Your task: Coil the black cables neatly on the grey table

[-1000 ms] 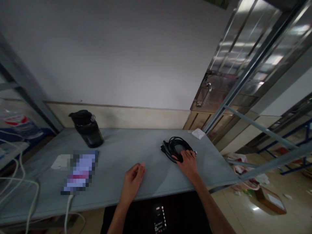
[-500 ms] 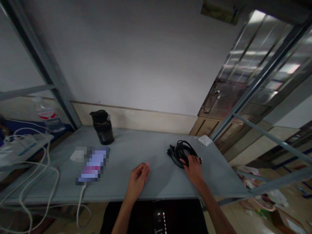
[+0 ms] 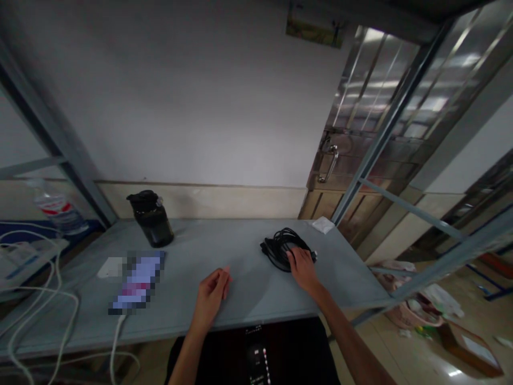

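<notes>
The black cable (image 3: 276,249) lies already coiled under the right hand (image 3: 304,270), finger grip unclear, while the left hand (image 3: 210,294) curls closed.

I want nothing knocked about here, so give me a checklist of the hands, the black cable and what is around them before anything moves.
1. Right hand on the coiled black cable: ok, fingers over its near right side.
2. Firm grip on it: cannot tell, the hand hides the fingertips.
3. Both hands on the cable: not ok, the left hand is curled, apart from it.
4. Black bottle clear of both hands: ok, it stands toward the desk's back left.
5. Phone clear of the black cable: ok, well to its left.
</notes>
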`<state>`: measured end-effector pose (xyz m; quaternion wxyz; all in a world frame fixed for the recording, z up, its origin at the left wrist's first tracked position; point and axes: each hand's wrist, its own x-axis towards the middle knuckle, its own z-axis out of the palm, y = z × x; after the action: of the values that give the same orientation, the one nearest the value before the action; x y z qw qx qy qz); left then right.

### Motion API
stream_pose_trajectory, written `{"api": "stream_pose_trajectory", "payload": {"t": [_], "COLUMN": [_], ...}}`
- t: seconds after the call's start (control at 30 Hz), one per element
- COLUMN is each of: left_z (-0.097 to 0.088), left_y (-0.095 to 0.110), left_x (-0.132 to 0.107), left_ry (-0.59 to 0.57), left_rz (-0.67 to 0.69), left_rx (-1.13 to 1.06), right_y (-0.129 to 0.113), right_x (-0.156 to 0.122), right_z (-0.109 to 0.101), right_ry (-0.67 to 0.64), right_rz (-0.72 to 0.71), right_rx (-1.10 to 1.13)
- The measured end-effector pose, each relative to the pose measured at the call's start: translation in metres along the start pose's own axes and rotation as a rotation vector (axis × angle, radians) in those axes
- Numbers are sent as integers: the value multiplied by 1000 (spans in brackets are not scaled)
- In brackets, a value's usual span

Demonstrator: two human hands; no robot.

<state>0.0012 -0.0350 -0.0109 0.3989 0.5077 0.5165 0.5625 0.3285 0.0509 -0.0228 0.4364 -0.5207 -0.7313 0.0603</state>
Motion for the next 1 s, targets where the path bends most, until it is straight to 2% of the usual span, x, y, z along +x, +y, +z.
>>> {"api": "stream_pose_trajectory", "payload": {"t": [0.13,0.2,0.27,0.33,0.43,0.5,0.57,0.67,0.87,1.0], "left_z": [0,0,1,1,1,1,1,2,3,3], "left_y": [1,2,2,3,4,5,6,7,13,14], "left_x": [-1,-1,-2,-2,-1,-2,-2,-3,-2,1], "left_ry": [10,20,30,40,43,42,29,-43,-211,-223], "left_rz": [-17,-19,-24,-34,-38,-33,-30,-21,12,24], "left_rx": [-20,-37,-48,-55,-56,-50,-42,-12,25,-29], "right_y": [-3,-8,-20,-40,-80,-109,-136,-167,-205,-224], "right_x": [42,71,101,128,154,159,154,134,94,83], "right_z": [-19,-38,-63,-91,-131,-149,-157,-149,-95,-77], "right_ry": [87,166,292,438,587,644,657,584,312,194], "right_rz": [116,170,227,242,143,60,-5,-42,20,18], "right_rx": [134,199,359,597,834,915,950,972,1115,1136]}}
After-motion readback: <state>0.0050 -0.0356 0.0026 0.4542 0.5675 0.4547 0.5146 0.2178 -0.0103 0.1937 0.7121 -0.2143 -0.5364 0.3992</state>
